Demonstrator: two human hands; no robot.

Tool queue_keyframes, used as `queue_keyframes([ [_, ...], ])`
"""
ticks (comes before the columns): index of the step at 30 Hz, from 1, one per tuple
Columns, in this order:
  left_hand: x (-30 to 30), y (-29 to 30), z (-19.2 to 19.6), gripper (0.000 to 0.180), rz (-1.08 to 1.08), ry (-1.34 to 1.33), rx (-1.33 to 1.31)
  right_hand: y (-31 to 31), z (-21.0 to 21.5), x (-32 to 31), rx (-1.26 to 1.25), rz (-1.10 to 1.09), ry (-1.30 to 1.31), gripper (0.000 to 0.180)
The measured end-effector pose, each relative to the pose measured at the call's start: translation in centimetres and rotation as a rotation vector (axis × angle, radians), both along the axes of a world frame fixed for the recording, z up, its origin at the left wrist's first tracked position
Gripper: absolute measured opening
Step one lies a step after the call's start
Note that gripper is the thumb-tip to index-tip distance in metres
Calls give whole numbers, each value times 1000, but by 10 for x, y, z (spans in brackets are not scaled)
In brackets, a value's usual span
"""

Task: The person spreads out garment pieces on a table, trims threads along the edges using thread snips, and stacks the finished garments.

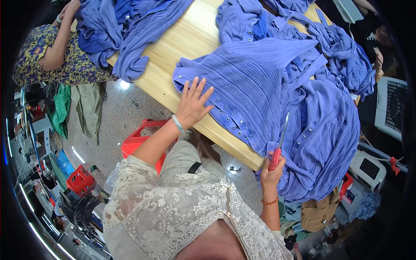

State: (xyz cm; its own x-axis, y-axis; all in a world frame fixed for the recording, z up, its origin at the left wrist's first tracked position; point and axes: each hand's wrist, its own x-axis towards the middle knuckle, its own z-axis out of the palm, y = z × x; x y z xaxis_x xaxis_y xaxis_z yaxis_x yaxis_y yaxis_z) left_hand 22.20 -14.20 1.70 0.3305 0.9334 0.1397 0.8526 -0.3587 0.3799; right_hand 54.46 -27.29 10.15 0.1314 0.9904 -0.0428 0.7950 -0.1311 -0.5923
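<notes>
A blue-violet ribbed garment lies spread over the near edge of the table, with a row of metal eyelets or snaps along its placket. My left hand rests flat on its left end, fingers spread. In my right hand, by the garment's lower right corner, is a screwdriver with a red handle, its thin metal shaft pointing up and away. The fingers are closed around the handle; whether they also pinch the cloth I cannot tell. A heap of the same blue garments hangs over the table edge to the right.
More blue garments lie on the wooden table at the far left, beside a person in a patterned top. Another person's hand shows at the right. A red stool stands near my legs. Sewing-machine-like equipment is at right.
</notes>
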Motion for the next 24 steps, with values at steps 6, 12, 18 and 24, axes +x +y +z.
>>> queue_keyframes([
  [6,-2,0,-33,75,127,62,-34,34,-8,-34,-318,232,117,32],
  [12,-7,-3,-44,70,137,44,-8,77,-25,-55,-353,517,-54,22],
  [18,-11,1,-41,71,121,53,-4,114,-13,-84,-384,635,-75,19],
  [24,-7,-2,-50,77,130,58,22,122,-18,-98,-304,709,-169,22],
])
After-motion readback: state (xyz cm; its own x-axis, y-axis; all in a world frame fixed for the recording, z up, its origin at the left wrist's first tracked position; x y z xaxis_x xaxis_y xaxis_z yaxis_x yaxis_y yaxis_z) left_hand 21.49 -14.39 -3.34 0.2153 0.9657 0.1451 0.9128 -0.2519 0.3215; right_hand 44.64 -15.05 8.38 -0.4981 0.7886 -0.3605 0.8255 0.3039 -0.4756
